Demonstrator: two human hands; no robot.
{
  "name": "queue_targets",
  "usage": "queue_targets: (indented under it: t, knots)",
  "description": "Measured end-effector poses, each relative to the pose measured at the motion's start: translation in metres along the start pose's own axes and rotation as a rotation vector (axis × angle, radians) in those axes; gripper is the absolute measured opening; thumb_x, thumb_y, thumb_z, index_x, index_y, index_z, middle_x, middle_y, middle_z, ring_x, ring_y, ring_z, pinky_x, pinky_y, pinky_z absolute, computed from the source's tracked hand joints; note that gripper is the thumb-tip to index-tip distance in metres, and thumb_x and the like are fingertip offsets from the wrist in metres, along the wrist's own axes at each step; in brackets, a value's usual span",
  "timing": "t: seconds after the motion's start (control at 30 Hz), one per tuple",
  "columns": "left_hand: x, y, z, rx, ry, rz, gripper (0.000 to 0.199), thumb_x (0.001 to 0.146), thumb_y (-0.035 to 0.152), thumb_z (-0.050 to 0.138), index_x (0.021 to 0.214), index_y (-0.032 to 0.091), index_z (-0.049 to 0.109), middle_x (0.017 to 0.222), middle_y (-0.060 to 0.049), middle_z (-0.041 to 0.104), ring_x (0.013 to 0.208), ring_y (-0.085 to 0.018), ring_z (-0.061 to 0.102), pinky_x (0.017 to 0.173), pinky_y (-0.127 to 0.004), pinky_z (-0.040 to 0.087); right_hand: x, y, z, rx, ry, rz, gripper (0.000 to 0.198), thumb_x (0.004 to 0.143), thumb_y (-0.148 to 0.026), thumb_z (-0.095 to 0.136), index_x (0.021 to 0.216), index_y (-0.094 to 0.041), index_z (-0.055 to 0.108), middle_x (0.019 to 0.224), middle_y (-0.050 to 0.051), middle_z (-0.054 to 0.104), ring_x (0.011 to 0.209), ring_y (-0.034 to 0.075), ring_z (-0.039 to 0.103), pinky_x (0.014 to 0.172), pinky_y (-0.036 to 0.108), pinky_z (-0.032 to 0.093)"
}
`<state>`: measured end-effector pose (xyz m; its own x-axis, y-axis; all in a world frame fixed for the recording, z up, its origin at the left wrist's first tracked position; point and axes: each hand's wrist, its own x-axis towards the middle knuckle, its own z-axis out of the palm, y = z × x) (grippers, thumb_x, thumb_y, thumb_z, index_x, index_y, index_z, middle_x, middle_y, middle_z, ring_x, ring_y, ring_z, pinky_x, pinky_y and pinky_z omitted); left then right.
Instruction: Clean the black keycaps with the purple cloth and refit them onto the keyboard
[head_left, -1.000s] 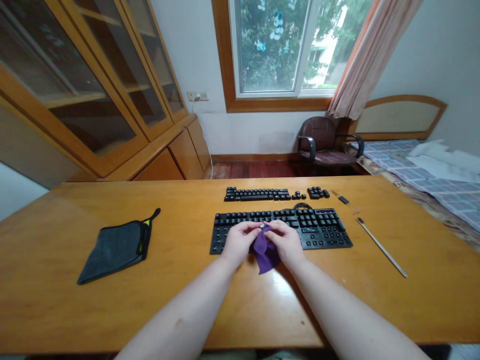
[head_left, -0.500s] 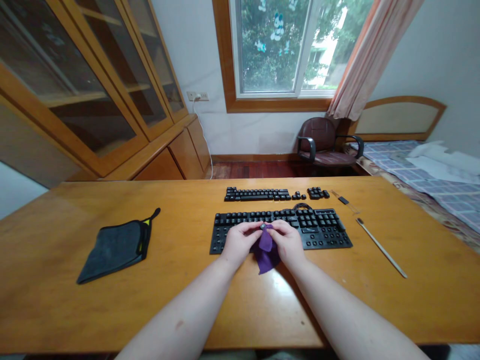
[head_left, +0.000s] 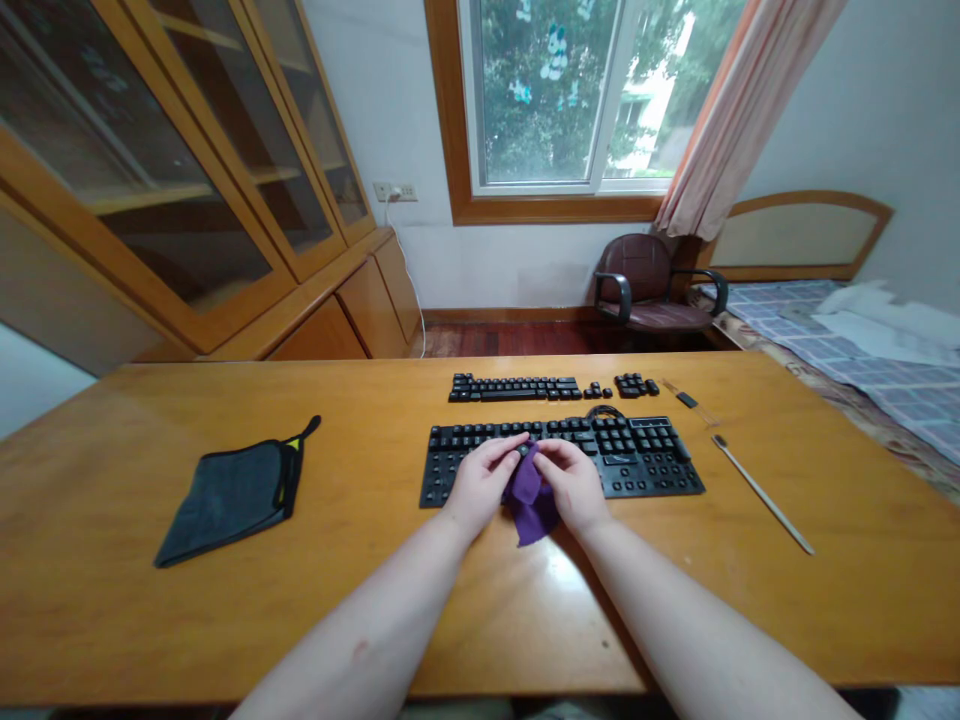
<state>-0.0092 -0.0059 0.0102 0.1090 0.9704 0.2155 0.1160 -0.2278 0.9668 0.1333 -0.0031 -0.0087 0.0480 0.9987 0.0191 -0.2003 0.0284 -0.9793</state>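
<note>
The left hand (head_left: 478,487) and right hand (head_left: 577,486) are bare, as are both forearms (head_left: 390,610). A small oval mark (head_left: 361,650) sits on the left forearm. Muted greenish clothing (head_left: 457,711) shows at the lower edge, its cut indistinct.

L hand (head_left: 478,487) grips sm. pc (head_left: 523,450), R hand (head_left: 577,488) purple cloth (head_left: 534,518) — kbd (head_left: 637,478) behind.

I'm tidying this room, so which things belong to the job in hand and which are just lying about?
Likely the job:
purple cloth, between left hand and right hand
small piece held with it
keyboard, some keycaps off
loose keycaps behind it
brush and wire tool, probably

Apparently just lying about:
grey cloth, set apart, perhaps a spare
chair
bed
</note>
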Motion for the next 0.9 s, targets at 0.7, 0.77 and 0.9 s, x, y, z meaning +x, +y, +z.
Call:
queue_targets:
  t: [0.7,0.77,0.9]
  knots:
    - [0.0016,-0.0044,0.0033,-0.123,0.106,-0.084,0.019,0.07,0.022,0.066,0.089,0.016,0.068,0.089,-0.006,0.07,0.086,-0.018,0.064,0.084,-0.034,0.05,-0.0031,-0.0077,0.0022,-0.062,-0.051,-0.027,0.022,0.069,-0.03,0.067,0.088,-0.02,0.071,0.088,0.006,0.07,0.082,0.02,0.064,0.078,0.034,0.049]
    - [0.0017,-0.0032,0.0019,-0.071,0.114,-0.05,0.017,0.07,0.023,0.066,0.086,0.017,0.07,0.092,-0.007,0.07,0.089,-0.019,0.064,0.086,-0.034,0.049,-0.0036,-0.0076,0.0017,-0.063,-0.081,-0.04,0.022,0.069,-0.029,0.066,0.09,-0.021,0.071,0.092,0.006,0.07,0.087,0.021,0.063,0.082,0.035,0.048]
    - [0.0016,-0.0001,0.0004,-0.028,0.117,-0.095,0.017,0.069,0.021,0.066,0.084,0.019,0.073,0.09,-0.006,0.071,0.087,-0.02,0.065,0.085,-0.034,0.05,-0.0045,-0.0078,0.0008,-0.064,-0.112,0.006,0.024,0.067,-0.027,0.067,0.09,-0.021,0.072,0.091,0.006,0.071,0.082,0.021,0.065,0.078,0.036,0.049]
